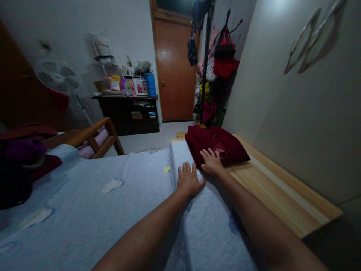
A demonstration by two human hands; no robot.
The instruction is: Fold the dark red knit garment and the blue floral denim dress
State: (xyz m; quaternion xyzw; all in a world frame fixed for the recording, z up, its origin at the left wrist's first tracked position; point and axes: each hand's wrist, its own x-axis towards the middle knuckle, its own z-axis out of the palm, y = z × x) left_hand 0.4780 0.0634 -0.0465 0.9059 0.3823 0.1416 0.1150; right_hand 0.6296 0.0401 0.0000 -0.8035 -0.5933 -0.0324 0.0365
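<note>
A folded dark red garment (205, 137) with a small light print lies at the far end of a wooden board. My right hand (211, 162) rests on its near left edge, fingers spread. Just left of it, my left hand (189, 180) lies flat with fingers apart on the pale blue cloth (146, 210), close to the garment. The cloth has a raised fold under my left hand, and light patches show on its surface. Neither hand grips anything.
The wooden board (270, 188) runs along a pale cabinet (299, 109) with rope-like handles. Dark and purple clothes (17, 169) are heaped at the left, near a wooden chair (93, 135). A fan (58, 79), black shelf unit (126, 116) and door (177, 67) stand behind.
</note>
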